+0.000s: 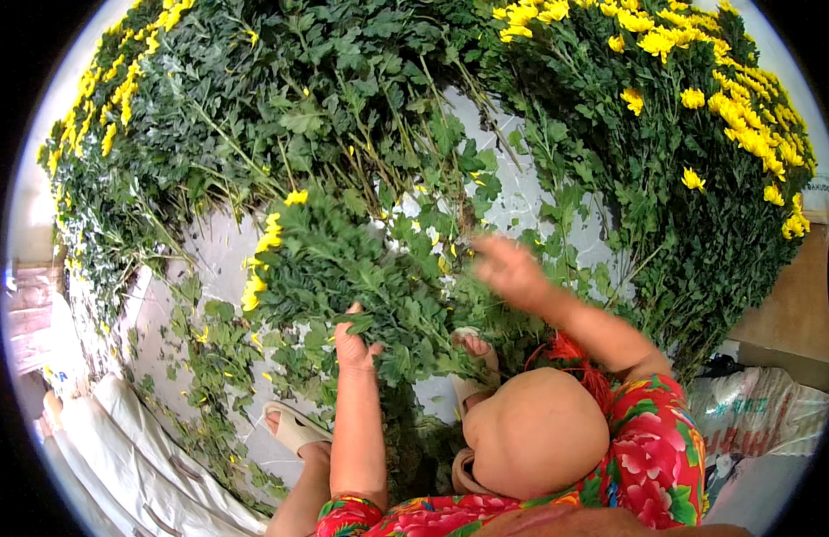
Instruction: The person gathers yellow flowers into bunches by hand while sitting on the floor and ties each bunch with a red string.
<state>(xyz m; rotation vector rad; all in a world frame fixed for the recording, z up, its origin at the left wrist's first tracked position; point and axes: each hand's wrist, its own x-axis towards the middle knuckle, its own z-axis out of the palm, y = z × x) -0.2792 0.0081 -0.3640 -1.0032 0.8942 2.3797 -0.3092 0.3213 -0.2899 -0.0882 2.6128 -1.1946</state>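
Note:
A bunch of yellow chrysanthemums [347, 268] lies across my lap side, flower heads to the left and leafy stems to the right. My left hand [353, 341] grips the bunch from below, part of its fingers hidden under leaves. My right hand [512, 270], blurred by motion, is apart from the bunch to its right, fingers spread, with nothing visible in it. Beneath that hand are loose leaves [562, 235] and stripped petals on the grey tiled floor [515, 191]. Red string [575, 366] hangs beside my bent right knee.
Large heaps of cut chrysanthemums [307, 87] stretch across the far side, with another thick pile [676, 174] at the right. Fallen leaves [213, 362] litter the floor around my sandals [295, 427]. White sheeting [139, 463] lies at the lower left, a printed plastic sack [757, 409] at the right.

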